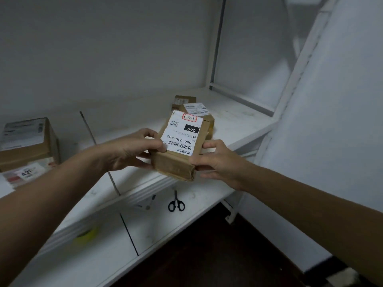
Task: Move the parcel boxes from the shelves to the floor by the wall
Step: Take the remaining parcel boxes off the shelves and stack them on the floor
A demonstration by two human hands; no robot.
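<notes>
Item: small parcel box (180, 150), which we held above the front edge of the upper shelf (238, 125), our left hand (132, 150) and right hand (217, 162) each clasping an end with curled fingers (209, 144); risk, we judged: a slack grip dropping it onto that edge.

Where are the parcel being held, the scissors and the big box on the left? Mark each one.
held parcel (175, 164): head view, brown front face below the label.
scissors (176, 198): head view, where the blades meet the handles.
big box (24, 137): head view, its top face.
</notes>
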